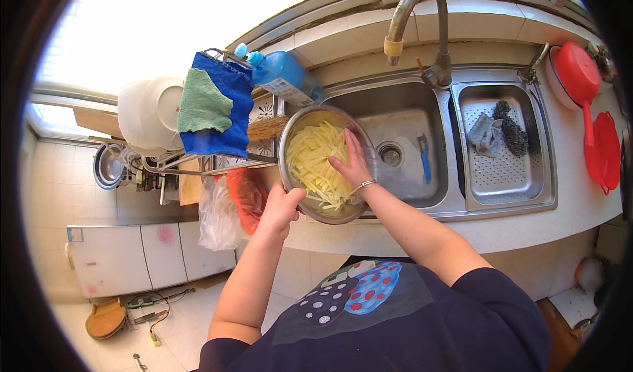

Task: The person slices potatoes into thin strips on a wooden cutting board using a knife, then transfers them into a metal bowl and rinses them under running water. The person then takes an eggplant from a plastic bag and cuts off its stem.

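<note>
Before me a stainless steel bowl (341, 115) holds a heap of pale yellow cut strips, apparently potato (312, 157). It sits at the left end of the large sink basin (425, 97), covering part of it. My left hand (286, 205) grips the bowl's near left rim, thumb over the edge and fingers underneath, partly hidden. Palm down, my right hand (352, 165) rests against the right side of the strips, its thumb spread from the fingers. A blue-handled peeler (424, 160) lies in the basin, right of the drain (390, 153).
A curved faucet (445, 35) rises behind the sink. The perforated tray (487, 184) at right holds a grey cloth (484, 133) and a dark scouring pad (514, 132). Left stand a blue detergent bottle (284, 75) and a rack with a blue cloth (242, 105). Red plastic ware (578, 70) lies far right.
</note>
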Available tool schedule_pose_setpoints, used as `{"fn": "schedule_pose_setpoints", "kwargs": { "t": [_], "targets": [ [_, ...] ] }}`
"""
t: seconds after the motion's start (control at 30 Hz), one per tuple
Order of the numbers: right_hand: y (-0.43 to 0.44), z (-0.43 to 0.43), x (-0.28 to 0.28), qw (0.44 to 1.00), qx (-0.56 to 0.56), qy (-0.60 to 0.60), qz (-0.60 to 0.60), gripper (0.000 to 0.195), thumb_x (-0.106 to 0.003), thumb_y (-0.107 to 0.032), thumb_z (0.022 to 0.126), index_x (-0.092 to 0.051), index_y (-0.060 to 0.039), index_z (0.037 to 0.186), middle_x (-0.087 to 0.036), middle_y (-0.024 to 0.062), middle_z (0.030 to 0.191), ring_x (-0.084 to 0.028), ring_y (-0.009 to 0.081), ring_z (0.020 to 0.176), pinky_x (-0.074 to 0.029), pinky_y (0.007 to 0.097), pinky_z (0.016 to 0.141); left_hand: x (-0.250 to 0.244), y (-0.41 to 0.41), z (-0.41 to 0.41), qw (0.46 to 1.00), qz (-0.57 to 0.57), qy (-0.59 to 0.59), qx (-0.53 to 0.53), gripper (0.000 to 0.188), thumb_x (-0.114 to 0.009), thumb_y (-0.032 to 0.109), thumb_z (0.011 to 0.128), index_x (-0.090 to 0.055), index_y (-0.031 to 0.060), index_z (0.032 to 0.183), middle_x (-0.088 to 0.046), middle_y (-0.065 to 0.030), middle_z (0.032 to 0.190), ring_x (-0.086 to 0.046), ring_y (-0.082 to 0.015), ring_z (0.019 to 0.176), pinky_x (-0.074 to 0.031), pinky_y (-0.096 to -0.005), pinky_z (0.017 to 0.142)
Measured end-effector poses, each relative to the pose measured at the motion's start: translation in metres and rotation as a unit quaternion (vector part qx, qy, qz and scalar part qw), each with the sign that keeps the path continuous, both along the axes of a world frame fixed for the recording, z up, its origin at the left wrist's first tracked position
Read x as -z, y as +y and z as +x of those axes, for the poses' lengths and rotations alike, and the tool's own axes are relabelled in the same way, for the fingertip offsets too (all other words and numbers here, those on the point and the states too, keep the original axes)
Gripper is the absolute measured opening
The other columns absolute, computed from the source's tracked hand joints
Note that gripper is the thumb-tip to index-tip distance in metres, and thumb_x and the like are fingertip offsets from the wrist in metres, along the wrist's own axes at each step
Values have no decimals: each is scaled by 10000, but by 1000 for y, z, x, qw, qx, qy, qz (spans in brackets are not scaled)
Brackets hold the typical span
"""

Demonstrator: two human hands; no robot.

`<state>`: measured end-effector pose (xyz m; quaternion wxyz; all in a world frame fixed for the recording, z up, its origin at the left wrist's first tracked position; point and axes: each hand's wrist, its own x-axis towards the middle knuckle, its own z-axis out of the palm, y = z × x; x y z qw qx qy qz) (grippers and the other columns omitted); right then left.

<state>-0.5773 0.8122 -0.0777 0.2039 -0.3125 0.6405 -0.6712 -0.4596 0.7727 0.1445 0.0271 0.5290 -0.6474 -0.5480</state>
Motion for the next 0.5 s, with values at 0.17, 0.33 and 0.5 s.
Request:
{"fn": "schedule_pose_setpoints", "kwargs": {
  "t": [0.17, 0.33, 0.5],
  "targets": [
    [-9, 3, -5, 1000, 22, 6, -17, 918, -652, -471, 838, -195, -28, 1499, -237, 224, 1519, -220, 359, 1417, -203, 433, 1149, -15, 1, -8, 998, -40, -36, 22, 399, -570, 115, 792, -502, -39, 1154, -586, -84, 863, -507, -112, 600, -363, -250, 443],
    [-15, 4, -12, 998, 45, 13, -39, 899, -654, -454, 843, -203, -36, 1499, -216, 210, 1531, -206, 351, 1424, -194, 426, 1153, -21, 0, -12, 994, -94, -41, 45, 456, -576, 123, 779, -496, -59, 1190, -613, -115, 916, -568, -144, 693, -458, -277, 545],
    [-17, 5, -24, 997, 63, -6, -45, 911, -674, -443, 831, -203, -39, 1498, -216, 203, 1532, -214, 356, 1417, -200, 434, 1149, -27, 0, -18, 983, -157, -60, 72, 469, -573, 115, 768, -501, -75, 1191, -636, -152, 997, -623, -184, 818, -516, -299, 657]
  ]
}}
